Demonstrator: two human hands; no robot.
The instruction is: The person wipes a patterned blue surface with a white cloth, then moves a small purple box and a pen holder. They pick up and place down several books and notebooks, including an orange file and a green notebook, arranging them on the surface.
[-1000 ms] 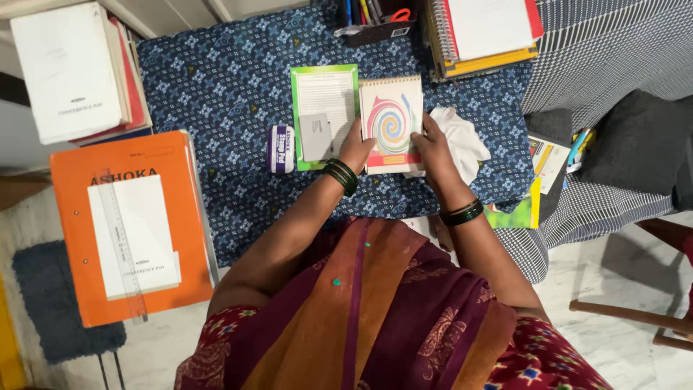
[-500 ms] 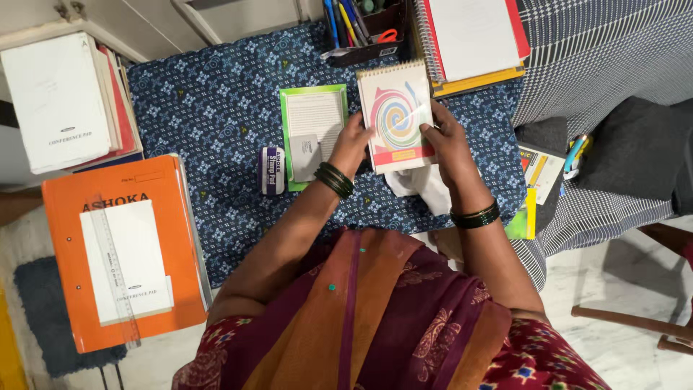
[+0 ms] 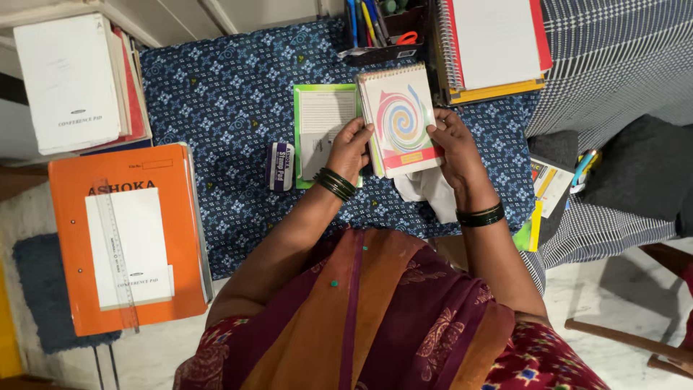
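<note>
A small spiral-bound notepad (image 3: pixel 401 119) with a colourful swirl cover is held up over the blue patterned cloth (image 3: pixel 216 101). My left hand (image 3: pixel 349 146) grips its left edge and my right hand (image 3: pixel 451 143) grips its right edge. A white cloth (image 3: pixel 431 190) hangs under my right hand, below the pad. To the left of the pad lies a green-bordered booklet (image 3: pixel 323 119), partly hidden by my left hand. A small purple and white box (image 3: pixel 279 166) lies left of the booklet.
An orange binder (image 3: pixel 126 238) with a white pad and a clear ruler (image 3: pixel 115 253) lies at the left. Stacked books (image 3: pixel 72 79) sit at top left. A pen holder (image 3: pixel 381 29) and spiral notebooks (image 3: pixel 494 43) stand at the back. Checked fabric (image 3: pixel 613 65) covers the right.
The notepad has been lifted off the table and tilted in both hands. The white cloth moved from beside the pad to below it under my right hand.
</note>
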